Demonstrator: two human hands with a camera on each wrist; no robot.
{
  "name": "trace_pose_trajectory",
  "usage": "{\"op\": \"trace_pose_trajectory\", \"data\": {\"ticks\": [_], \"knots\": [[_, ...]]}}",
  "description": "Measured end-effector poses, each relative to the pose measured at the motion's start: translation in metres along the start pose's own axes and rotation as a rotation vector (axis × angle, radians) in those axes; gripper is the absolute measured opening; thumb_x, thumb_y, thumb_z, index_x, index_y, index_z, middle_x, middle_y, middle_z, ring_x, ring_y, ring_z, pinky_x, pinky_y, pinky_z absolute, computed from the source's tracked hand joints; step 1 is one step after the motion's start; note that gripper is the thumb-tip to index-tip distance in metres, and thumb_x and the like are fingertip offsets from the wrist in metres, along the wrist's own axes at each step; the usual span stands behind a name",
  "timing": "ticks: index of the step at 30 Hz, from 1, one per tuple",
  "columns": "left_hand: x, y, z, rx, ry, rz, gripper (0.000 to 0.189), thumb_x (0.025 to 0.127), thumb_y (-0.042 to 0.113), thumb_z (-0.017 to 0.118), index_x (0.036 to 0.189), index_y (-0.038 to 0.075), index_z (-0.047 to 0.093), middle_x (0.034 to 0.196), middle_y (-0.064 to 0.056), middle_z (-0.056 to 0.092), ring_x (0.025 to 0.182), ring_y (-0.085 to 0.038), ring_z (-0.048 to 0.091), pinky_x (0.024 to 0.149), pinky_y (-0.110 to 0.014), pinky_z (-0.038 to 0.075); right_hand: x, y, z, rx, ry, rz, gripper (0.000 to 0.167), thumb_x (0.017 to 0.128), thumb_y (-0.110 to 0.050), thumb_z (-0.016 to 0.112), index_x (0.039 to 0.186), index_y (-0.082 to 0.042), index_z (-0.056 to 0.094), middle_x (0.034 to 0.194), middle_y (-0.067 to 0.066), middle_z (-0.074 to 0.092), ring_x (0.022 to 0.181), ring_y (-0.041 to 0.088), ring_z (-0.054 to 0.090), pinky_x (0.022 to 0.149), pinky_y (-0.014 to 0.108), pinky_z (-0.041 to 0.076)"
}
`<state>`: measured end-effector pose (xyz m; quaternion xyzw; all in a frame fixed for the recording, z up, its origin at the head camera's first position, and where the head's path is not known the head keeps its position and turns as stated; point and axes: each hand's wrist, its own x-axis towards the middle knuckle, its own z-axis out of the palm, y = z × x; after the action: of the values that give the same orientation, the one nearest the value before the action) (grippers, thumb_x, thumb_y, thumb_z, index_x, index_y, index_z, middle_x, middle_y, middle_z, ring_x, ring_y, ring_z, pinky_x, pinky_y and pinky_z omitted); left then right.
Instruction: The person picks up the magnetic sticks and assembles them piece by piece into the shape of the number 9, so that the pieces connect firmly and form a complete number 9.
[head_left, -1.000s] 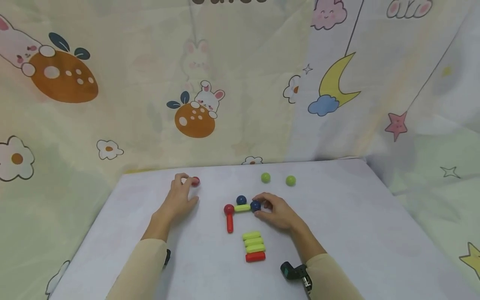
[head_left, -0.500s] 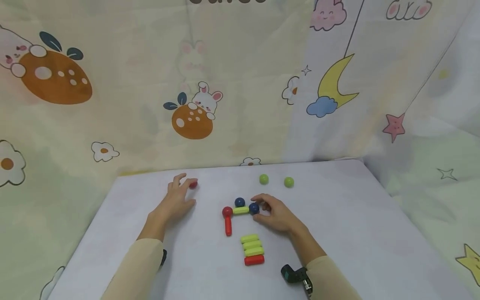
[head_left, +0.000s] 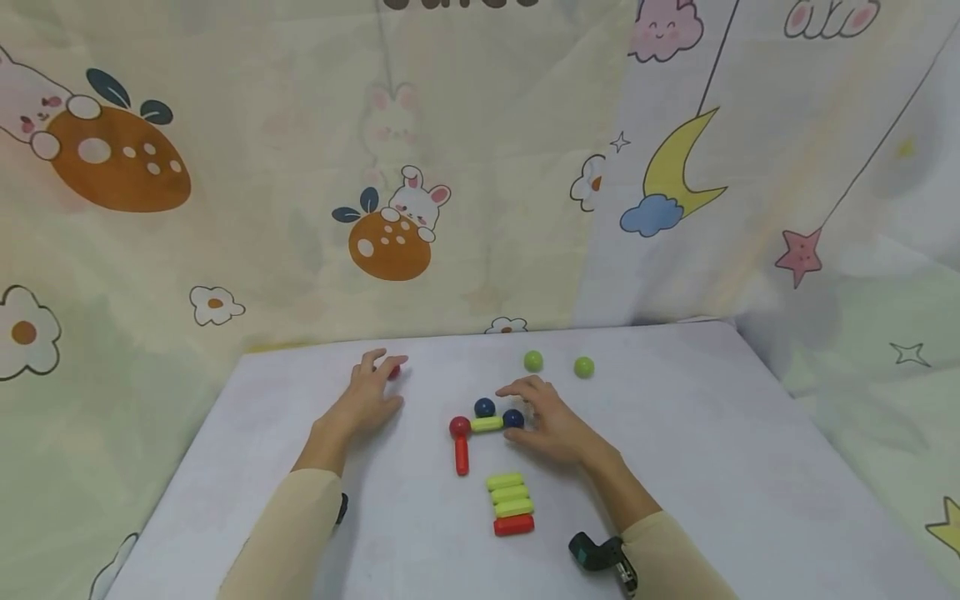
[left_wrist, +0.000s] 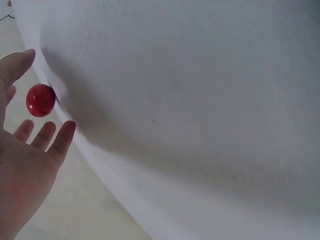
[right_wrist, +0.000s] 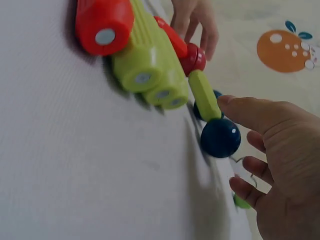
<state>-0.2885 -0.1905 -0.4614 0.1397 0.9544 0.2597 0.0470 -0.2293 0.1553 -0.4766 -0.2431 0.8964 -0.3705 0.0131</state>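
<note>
My left hand (head_left: pixel 363 404) is at the table's far left, fingers spread over a loose red ball (left_wrist: pixel 40 100). In the left wrist view, that ball shows between thumb and fingers with a gap around it. Near the middle, my right hand (head_left: pixel 558 425) is held loosely around a dark blue ball (head_left: pixel 513 418), its thumb and fingers apart. That ball sits at the end of a yellow-green rod (head_left: pixel 487 424). A red ball (head_left: pixel 460 427) joins the rod's other end, and a red rod (head_left: pixel 462 457) extends from it towards me. Another blue ball (head_left: pixel 484 407) lies just behind the yellow-green rod.
Several yellow-green rods (head_left: pixel 510 492) lie side by side in front, with a red rod (head_left: pixel 513 525) nearest me. Metal discs show on their ends in the right wrist view. Two green balls (head_left: pixel 533 361) stand by the back edge of the white table (head_left: pixel 712 467).
My right hand's fingers have spread away from the blue ball, the forefinger now straighter. My left forefinger has stretched out over the loose red ball. The joined pieces keep their arrangement.
</note>
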Motion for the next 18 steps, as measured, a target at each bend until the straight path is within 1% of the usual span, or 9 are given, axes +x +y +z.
{"op": "trace_pose_trajectory", "data": {"ticks": [2,4,8,10,13,16,18], "knots": [[0.001,0.000,0.002,0.006,0.006,0.005,0.066,0.096,0.013,0.066,0.156,0.018,0.040,0.164,-0.022,0.016,0.145,-0.047,0.028,0.113,-0.066,0.033,0.002,-0.007,-0.001,-0.013,-0.002,-0.028,0.054,0.089,-0.019,0.080,0.139,-0.022,0.058,0.140,0.001,0.050,0.131,0.026,0.043,0.104,0.051,0.047],[0.002,0.000,0.004,0.014,0.018,0.020,0.062,0.096,0.012,0.065,0.154,0.015,0.042,0.162,-0.023,0.021,0.144,-0.047,0.029,0.114,-0.065,0.032,0.004,-0.014,-0.001,-0.030,-0.006,-0.046,0.052,0.090,-0.018,0.080,0.137,-0.023,0.060,0.141,0.001,0.050,0.132,0.026,0.041,0.104,0.052,0.046],[0.003,-0.001,0.006,0.017,0.041,0.050,0.055,0.096,0.011,0.065,0.148,0.010,0.048,0.157,-0.022,0.031,0.144,-0.046,0.032,0.116,-0.062,0.032,0.009,-0.025,0.001,-0.085,-0.019,-0.092,0.045,0.090,-0.019,0.079,0.132,-0.021,0.065,0.140,0.003,0.051,0.130,0.028,0.041,0.105,0.054,0.042],[0.002,-0.001,0.005,0.011,0.046,0.050,0.053,0.096,0.010,0.065,0.147,0.009,0.050,0.155,-0.021,0.033,0.143,-0.044,0.033,0.116,-0.060,0.033,0.012,-0.029,0.004,-0.112,-0.033,-0.119,0.042,0.090,-0.020,0.079,0.130,-0.021,0.067,0.140,0.004,0.052,0.129,0.029,0.041,0.104,0.055,0.039],[-0.001,-0.002,0.003,0.013,0.053,0.037,0.052,0.096,0.010,0.065,0.146,0.007,0.051,0.150,-0.020,0.034,0.136,-0.042,0.039,0.114,-0.059,0.037,0.016,-0.037,0.008,-0.130,-0.058,-0.161,0.039,0.091,-0.020,0.079,0.128,-0.022,0.069,0.141,0.009,0.052,0.128,0.031,0.042,0.102,0.056,0.036],[-0.003,-0.002,0.001,0.024,0.061,0.031,0.052,0.096,0.009,0.064,0.146,0.005,0.051,0.143,-0.020,0.036,0.127,-0.041,0.045,0.110,-0.057,0.041,0.018,-0.043,0.011,-0.129,-0.083,-0.171,0.037,0.091,-0.018,0.078,0.127,-0.024,0.070,0.143,0.011,0.051,0.129,0.033,0.042,0.101,0.057,0.034],[-0.004,-0.002,0.001,0.029,0.063,0.033,0.050,0.096,0.009,0.065,0.144,0.004,0.052,0.140,-0.021,0.037,0.124,-0.040,0.047,0.109,-0.056,0.042,0.018,-0.044,0.014,-0.138,-0.092,-0.159,0.036,0.092,-0.017,0.077,0.126,-0.026,0.071,0.143,0.010,0.051,0.131,0.033,0.041,0.102,0.058,0.034]]}}
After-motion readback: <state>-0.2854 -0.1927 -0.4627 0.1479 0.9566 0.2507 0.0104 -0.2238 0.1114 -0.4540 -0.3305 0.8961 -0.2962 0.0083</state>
